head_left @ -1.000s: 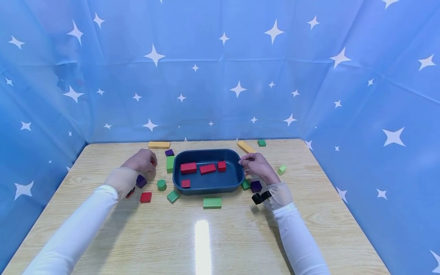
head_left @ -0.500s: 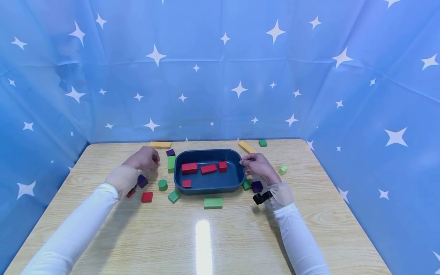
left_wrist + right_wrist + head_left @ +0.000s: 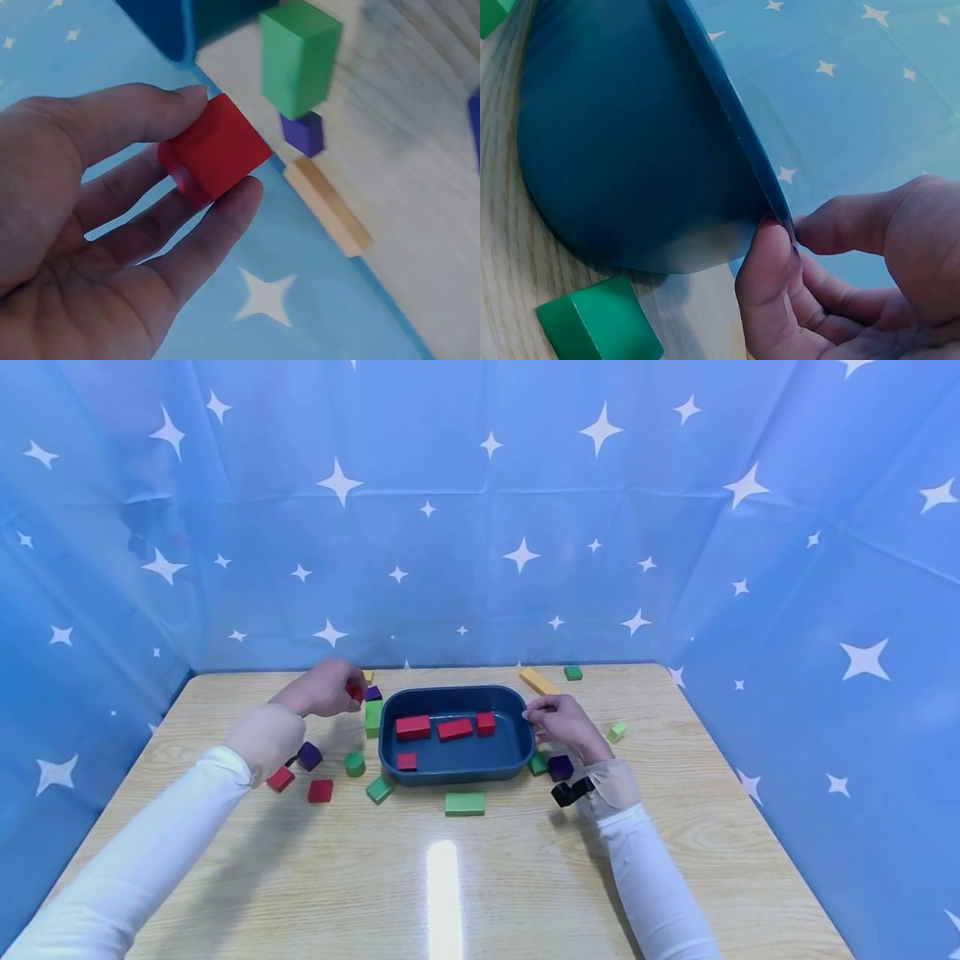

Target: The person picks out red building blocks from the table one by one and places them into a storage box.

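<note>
My left hand [image 3: 324,687] is raised over the table's far left part, pinching a red block [image 3: 217,150] between thumb and fingertips. Below it in the left wrist view are a light green block [image 3: 300,60], a small purple block [image 3: 303,133] and a yellow block [image 3: 328,206]. A dark blue bin [image 3: 454,777] stands mid-table with several red blocks [image 3: 454,729] inside. At the bin's right end my right hand [image 3: 562,722] pinches the rim between thumb and finger, as the right wrist view shows. Near that hand lie a green block [image 3: 600,322] and a dark purple block [image 3: 560,767].
Two red blocks, one of them a red block [image 3: 320,791], lie at the left with a purple block [image 3: 309,756] and a green cylinder [image 3: 355,764]. A light green block [image 3: 465,803] is in front of the bin. Behind the table [image 3: 360,877] hangs a starry blue curtain [image 3: 450,527].
My left hand has lifted and moved right and away with the red block, uncovering a red block on the table. The right hand stays on the bin's rim.
</note>
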`<state>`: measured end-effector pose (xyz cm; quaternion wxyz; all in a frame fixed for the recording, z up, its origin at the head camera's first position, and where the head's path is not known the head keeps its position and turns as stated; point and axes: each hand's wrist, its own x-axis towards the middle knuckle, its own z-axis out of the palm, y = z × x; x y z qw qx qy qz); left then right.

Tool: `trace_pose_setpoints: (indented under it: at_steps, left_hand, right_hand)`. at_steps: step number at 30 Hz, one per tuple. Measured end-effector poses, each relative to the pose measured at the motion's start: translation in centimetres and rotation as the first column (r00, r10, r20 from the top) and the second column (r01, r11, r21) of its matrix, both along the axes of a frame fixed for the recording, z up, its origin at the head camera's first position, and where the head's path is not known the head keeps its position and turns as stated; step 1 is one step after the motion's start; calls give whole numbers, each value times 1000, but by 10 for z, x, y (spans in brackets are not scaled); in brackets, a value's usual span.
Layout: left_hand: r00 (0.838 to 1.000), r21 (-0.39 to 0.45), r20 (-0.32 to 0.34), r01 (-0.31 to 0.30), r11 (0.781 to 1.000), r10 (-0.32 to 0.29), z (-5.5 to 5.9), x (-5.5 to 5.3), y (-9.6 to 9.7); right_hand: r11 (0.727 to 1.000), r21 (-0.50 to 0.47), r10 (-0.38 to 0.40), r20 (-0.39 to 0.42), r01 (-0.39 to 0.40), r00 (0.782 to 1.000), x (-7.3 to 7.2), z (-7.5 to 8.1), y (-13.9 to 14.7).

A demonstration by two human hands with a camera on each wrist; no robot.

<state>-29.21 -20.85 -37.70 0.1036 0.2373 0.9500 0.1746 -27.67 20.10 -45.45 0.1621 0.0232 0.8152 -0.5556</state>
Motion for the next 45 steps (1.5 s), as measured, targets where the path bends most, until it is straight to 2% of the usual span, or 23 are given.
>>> trace_pose_setpoints:
  at_steps: [5,11,21,28,36,45]
  left_hand:
    - [999,-30,-21,28,999,-29,10,4,15]
    - [996,-79,-27,87,993,-89,11,7,34]
    - [993,-90,78,100,991,-93,9,15,65]
    - [984,-83,80,168,982,-161,0,20,82]
    - [957,-124,97,284,951,-273,-16,20,97]
    - [943,-171,175,313,934,-284,-27,18,112]
  right_hand:
    - [1000,0,3,-5,-3,1000,0,1,1]
    - [1000,-2,4,-3,-4,1000,2,0,2]
    - [1000,-3,-6,6,6,1000,2,0,2]
    - [1000,-4,-7,10,7,1000,3,0,1]
    - [1000,-11,5,10,-5,1000,0,-2,-2]
    - [1000,-15,3,-5,-3,1000,-1,1,-2]
